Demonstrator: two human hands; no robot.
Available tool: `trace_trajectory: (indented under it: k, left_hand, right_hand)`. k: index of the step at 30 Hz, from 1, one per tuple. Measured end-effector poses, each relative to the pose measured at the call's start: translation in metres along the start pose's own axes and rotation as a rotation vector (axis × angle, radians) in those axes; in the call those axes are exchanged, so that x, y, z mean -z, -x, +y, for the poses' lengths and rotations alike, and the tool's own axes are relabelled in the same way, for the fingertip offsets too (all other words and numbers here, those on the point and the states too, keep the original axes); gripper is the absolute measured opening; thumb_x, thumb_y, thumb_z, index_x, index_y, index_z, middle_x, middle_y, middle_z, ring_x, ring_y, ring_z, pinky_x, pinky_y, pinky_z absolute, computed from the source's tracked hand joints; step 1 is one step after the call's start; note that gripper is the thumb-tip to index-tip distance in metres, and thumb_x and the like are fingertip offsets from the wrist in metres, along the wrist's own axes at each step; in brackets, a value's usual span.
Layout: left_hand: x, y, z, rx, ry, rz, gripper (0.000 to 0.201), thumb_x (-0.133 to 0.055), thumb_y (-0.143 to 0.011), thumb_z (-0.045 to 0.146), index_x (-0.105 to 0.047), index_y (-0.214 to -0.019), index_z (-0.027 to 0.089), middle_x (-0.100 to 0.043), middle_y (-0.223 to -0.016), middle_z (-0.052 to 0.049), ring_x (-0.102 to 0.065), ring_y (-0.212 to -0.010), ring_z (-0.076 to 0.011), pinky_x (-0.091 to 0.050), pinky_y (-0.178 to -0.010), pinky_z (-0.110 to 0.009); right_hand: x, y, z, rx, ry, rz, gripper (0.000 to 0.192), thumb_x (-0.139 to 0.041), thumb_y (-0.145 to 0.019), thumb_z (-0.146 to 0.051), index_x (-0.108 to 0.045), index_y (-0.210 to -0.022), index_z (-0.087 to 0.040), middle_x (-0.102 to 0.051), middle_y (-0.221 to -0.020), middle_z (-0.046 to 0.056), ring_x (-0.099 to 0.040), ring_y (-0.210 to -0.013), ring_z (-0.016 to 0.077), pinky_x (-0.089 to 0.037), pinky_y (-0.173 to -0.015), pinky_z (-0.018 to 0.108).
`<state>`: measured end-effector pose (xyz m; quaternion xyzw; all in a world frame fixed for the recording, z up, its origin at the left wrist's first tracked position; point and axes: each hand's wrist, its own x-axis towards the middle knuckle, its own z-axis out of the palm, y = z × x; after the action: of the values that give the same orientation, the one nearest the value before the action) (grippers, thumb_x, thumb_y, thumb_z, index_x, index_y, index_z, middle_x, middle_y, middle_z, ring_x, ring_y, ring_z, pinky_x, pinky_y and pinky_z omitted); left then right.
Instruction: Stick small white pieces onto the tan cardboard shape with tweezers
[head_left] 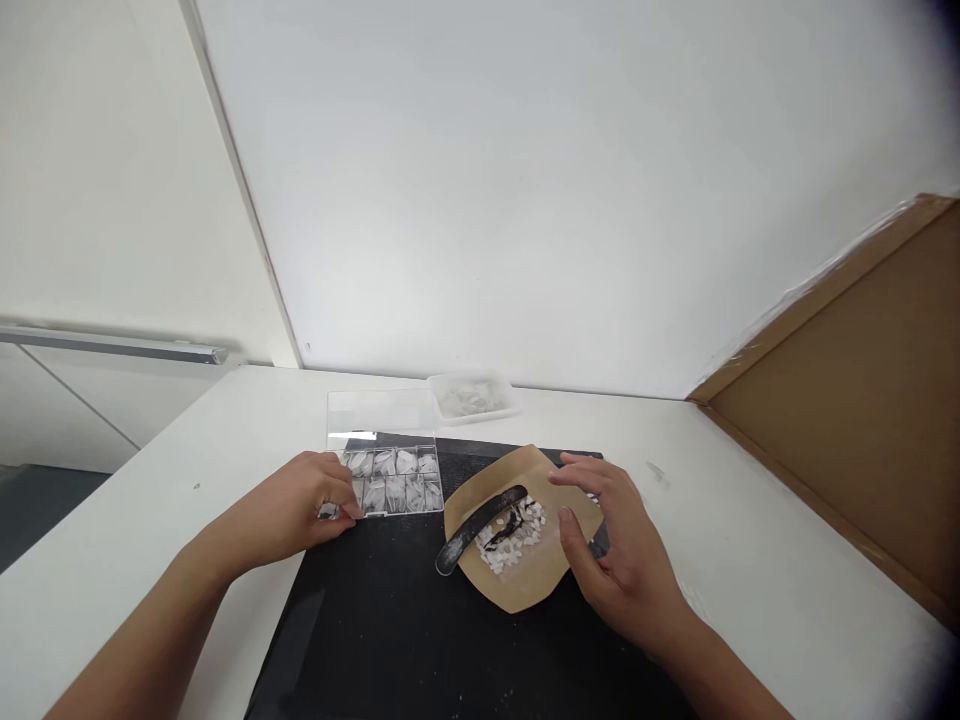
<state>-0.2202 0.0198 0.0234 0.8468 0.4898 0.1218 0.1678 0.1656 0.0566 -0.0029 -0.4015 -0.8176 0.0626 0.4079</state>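
In the head view, our left hand curls round the near left corner of the clear compartment box, fingers gripping its edge, probably to keep it steady. The box sits at the far left of the black mat, its transparent lid folded back so that the compartments of pale, flat pieces lie within reach.

Our right hand holds nothing that we can see: thumb and fingers spread at the right side of the brown paper tray, and we cannot tell whether they touch it. The tray rests on the mat just right of the box, seemingly to keep its small white bits together. A black tool lies across it, one end past the left rim. Behind, a translucent tub stands on the bench, near the wall.
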Motion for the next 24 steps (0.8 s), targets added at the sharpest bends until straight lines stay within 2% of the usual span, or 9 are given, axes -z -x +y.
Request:
trace_trajectory:
  k: [3, 6, 10, 12, 14, 17, 19, 21, 24]
  left_hand:
    - [0.001, 0.000, 0.002, -0.003, 0.007, -0.003, 0.018, -0.061, -0.092, 0.027, -0.077, -0.085, 0.028, -0.072, -0.084, -0.002, -0.065, -0.081, -0.0181, -0.050, -0.075, -0.031]
    - [0.000, 0.001, 0.002, 0.015, 0.010, -0.011, 0.019, -0.058, -0.093, 0.028, -0.077, -0.091, 0.027, -0.072, -0.085, -0.003, -0.065, -0.081, -0.0180, -0.050, -0.071, -0.029]
    - [0.000, 0.000, 0.000, 0.043, 0.056, -0.014, 0.019, -0.060, -0.094, 0.033, -0.078, -0.095, 0.028, -0.074, -0.085, -0.003, -0.066, -0.079, -0.0174, -0.051, -0.069, -0.028]
    - [0.000, 0.000, 0.000, 0.043, 0.089, -0.006, 0.021, -0.060, -0.094, 0.037, -0.078, -0.093, 0.028, -0.074, -0.085, -0.003, -0.067, -0.079, -0.0176, -0.052, -0.069, -0.028]
    - [0.000, -0.001, -0.001, 0.046, 0.102, 0.011, 0.022, -0.061, -0.094, 0.041, -0.078, -0.094, 0.028, -0.075, -0.085, -0.003, -0.068, -0.080, -0.0181, -0.054, -0.070, -0.028]
    - [0.000, -0.001, -0.003, 0.087, 0.090, 0.039, 0.025, -0.062, -0.093, 0.047, -0.078, -0.099, 0.028, -0.076, -0.087, -0.002, -0.069, -0.081, -0.0183, -0.054, -0.073, -0.028]
    - [0.000, -0.001, -0.007, 0.099, 0.061, 0.069, 0.028, -0.059, -0.094, 0.050, -0.077, -0.100, 0.029, -0.077, -0.091, -0.001, -0.070, -0.086, -0.0188, -0.054, -0.076, -0.028]
    - [-0.001, -0.002, -0.013, 0.075, -0.004, 0.118, 0.030, -0.055, -0.097, 0.050, -0.077, -0.100, 0.030, -0.077, -0.096, -0.001, -0.069, -0.092, -0.0199, -0.054, -0.083, -0.030]
    - [-0.004, -0.004, -0.020, 0.032, -0.150, 0.209, 0.031, -0.050, -0.100, 0.046, -0.075, -0.110, 0.030, -0.077, -0.103, -0.003, -0.067, -0.101, -0.0230, -0.049, -0.096, -0.038]
  right_hand:
    - [0.000, -0.001, -0.002, 0.021, 0.010, 0.006, 0.030, -0.059, -0.093, -0.027, -0.056, -0.123, -0.027, -0.061, -0.122, 0.010, -0.053, -0.127, 0.0331, -0.044, -0.106, 0.057]
    - [0.000, -0.003, -0.003, 0.072, 0.067, 0.039, 0.032, -0.071, -0.087, -0.036, -0.059, -0.116, -0.029, -0.067, -0.110, 0.006, -0.058, -0.122, 0.0331, -0.028, -0.117, 0.065]
    - [0.001, -0.004, 0.000, 0.129, 0.116, 0.084, 0.008, -0.072, -0.089, -0.037, -0.067, -0.088, -0.031, -0.071, -0.084, 0.000, -0.063, -0.112, 0.0312, -0.017, -0.120, 0.067]
    - [0.002, -0.004, 0.003, 0.137, 0.112, 0.069, 0.013, -0.067, -0.093, -0.034, -0.068, -0.081, -0.031, -0.070, -0.077, -0.001, -0.065, -0.107, 0.0292, -0.016, -0.121, 0.066]
    - [0.001, -0.003, 0.005, 0.118, 0.100, 0.051, 0.015, -0.062, -0.097, -0.031, -0.070, -0.084, -0.032, -0.071, -0.075, -0.002, -0.066, -0.106, 0.0276, -0.016, -0.121, 0.065]
    - [-0.001, -0.002, 0.002, 0.040, 0.074, 0.025, 0.025, -0.048, -0.102, -0.023, -0.068, -0.107, -0.035, -0.072, -0.080, -0.002, -0.065, -0.109, 0.0258, -0.016, -0.122, 0.065]
    - [-0.003, -0.001, -0.003, -0.055, -0.003, 0.047, 0.040, -0.039, -0.102, -0.017, -0.054, -0.135, -0.035, -0.073, -0.097, 0.001, -0.063, -0.114, 0.0259, -0.024, -0.119, 0.066]
    - [-0.005, 0.000, -0.008, -0.159, -0.141, 0.141, 0.062, -0.038, -0.099, -0.012, -0.024, -0.155, -0.031, -0.068, -0.117, 0.007, -0.061, -0.120, 0.0269, -0.037, -0.112, 0.064]
    - [-0.003, 0.000, -0.013, -0.245, -0.281, 0.308, 0.082, -0.044, -0.092, -0.010, 0.002, -0.157, -0.028, -0.060, -0.129, 0.013, -0.057, -0.125, 0.0279, -0.045, -0.106, 0.061]
